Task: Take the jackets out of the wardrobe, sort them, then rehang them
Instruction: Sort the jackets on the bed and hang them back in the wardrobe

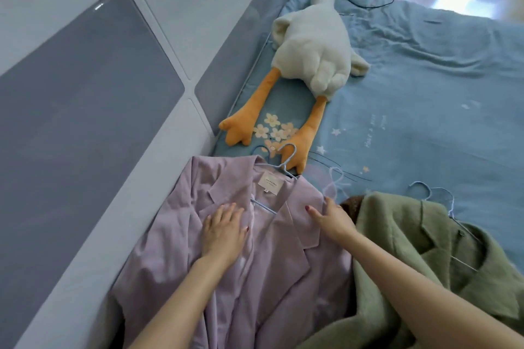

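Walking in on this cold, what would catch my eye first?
Probably the big white plush goose with orange legs, lying on the blue bedspread by the padded headboard. Nearer, the left hand rests flat on a lilac jacket on its blue hanger, the right hand touches its shoulder, and a green jacket lies alongside.

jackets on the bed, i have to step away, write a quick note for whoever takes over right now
Left hand: flat and open on the left front of the purple jacket.
Right hand: on the jacket's right shoulder, fingers at the edge; whether it pinches the cloth cannot be told.
Purple jacket lies face up on the bed, its blue hanger still inside, hook toward the plush duck.
Green jacket lies to its right, also on a hanger, over something brown.
Done: at least these two jackets are out of the wardrobe.
Left: sort them and rehang.
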